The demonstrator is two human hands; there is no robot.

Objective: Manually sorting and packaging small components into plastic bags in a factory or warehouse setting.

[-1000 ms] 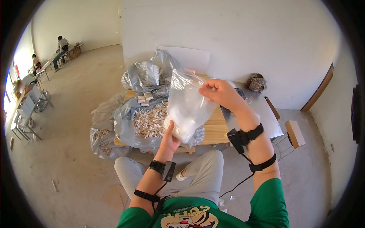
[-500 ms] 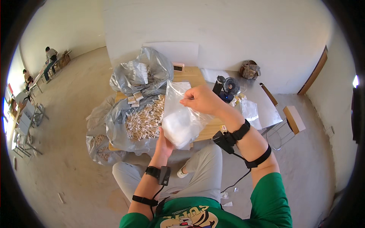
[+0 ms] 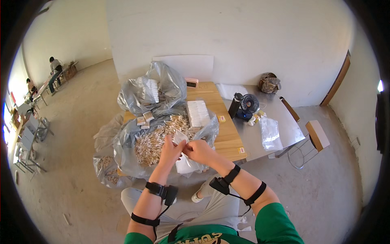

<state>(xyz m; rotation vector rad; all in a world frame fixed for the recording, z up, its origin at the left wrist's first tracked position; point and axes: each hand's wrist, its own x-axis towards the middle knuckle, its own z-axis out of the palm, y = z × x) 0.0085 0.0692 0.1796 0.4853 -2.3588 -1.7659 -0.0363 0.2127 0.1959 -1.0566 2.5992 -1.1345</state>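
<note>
Close to the table's near edge I hold a clear plastic bag (image 3: 188, 165) with something white inside. My left hand (image 3: 170, 151) pinches its upper left side. Beside it, almost touching, my right hand (image 3: 200, 152) grips the bag's top with fingers pressed together. Just beyond and left of my hands lies a heap of loose cotton swabs (image 3: 150, 143) on a spread grey plastic sheet or bag (image 3: 122, 142). A stack of white packs (image 3: 198, 113) sits behind my right hand. My fingers partly hide the bag's mouth.
Small boxes (image 3: 145, 118) and a grey bag of white packs (image 3: 170, 77) stand farther back on the wooden table (image 3: 227, 136). On the metal table at right are a fan (image 3: 249, 104), a black bottle (image 3: 235, 105) and plastic bags (image 3: 271, 133). A stool (image 3: 317, 135) stands beyond.
Both hands have brought the clear bag down and nearer to me. My right hand has come down beside the left at the bag's top. The white stack behind has come into sight.
</note>
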